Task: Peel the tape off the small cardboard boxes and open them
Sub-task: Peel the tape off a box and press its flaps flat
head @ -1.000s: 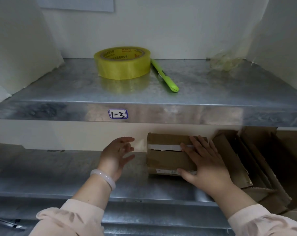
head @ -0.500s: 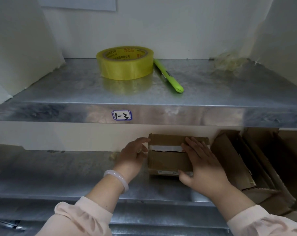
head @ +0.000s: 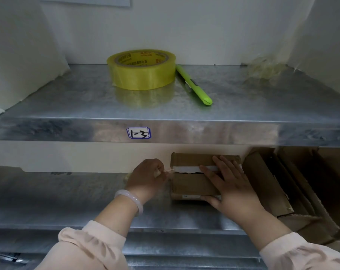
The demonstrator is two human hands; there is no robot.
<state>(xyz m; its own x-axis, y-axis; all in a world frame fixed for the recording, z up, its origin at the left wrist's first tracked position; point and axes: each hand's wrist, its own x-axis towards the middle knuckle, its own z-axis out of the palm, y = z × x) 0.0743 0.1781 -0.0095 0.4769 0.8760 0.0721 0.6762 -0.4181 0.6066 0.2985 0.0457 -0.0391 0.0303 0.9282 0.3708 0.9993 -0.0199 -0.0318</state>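
Observation:
A small brown cardboard box (head: 190, 185) sits on the lower metal shelf (head: 68, 195), just under the upper shelf's front lip. A strip of clear tape (head: 186, 169) runs across its top seam. My left hand (head: 147, 177) is at the box's left edge, fingers pinched on the tape's end. My right hand (head: 231, 188) lies flat on the box's right half, thumb against its front face, pressing it down.
On the upper shelf (head: 243, 106) lie a yellow tape roll (head: 141, 69), a green pen-like cutter (head: 194, 85) and a crumpled wad of clear tape (head: 264, 67). Opened cardboard boxes (head: 293, 191) are stacked at the lower shelf's right. A label reads 1-3 (head: 138, 132).
My left hand moved right from open beside the box to its left edge and closed its fingers on the tape end. My right hand stayed on the box.

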